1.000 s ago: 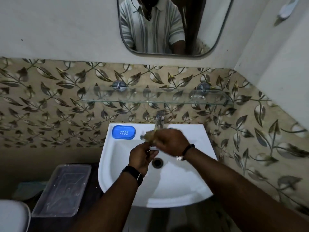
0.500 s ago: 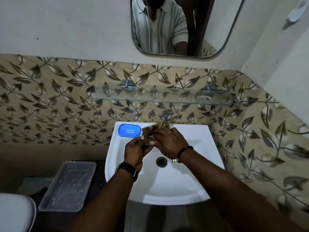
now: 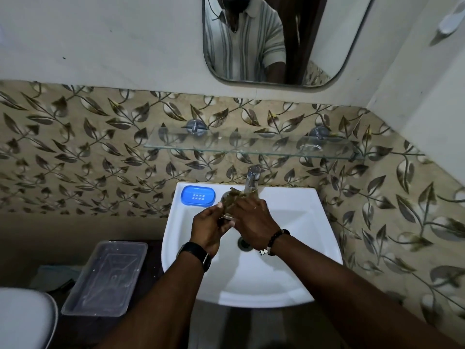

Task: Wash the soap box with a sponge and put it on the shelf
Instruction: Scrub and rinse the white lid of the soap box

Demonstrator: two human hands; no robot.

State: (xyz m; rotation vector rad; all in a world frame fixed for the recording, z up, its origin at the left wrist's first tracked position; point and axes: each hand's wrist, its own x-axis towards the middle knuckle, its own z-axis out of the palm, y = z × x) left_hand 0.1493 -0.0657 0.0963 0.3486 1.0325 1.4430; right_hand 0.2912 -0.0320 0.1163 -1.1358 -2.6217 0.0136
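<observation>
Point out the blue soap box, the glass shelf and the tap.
blue soap box (image 3: 198, 195), head view, middle of its top.
glass shelf (image 3: 251, 145), head view, bare glass mid-span.
tap (image 3: 253, 173), head view, its top.

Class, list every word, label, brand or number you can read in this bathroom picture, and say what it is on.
No text here can be read.
Clear container: faint raised marks on its base, too blurred to read.
Blue soap box: a grid of holes, no lettering.
Sponge: no print shows.
</observation>
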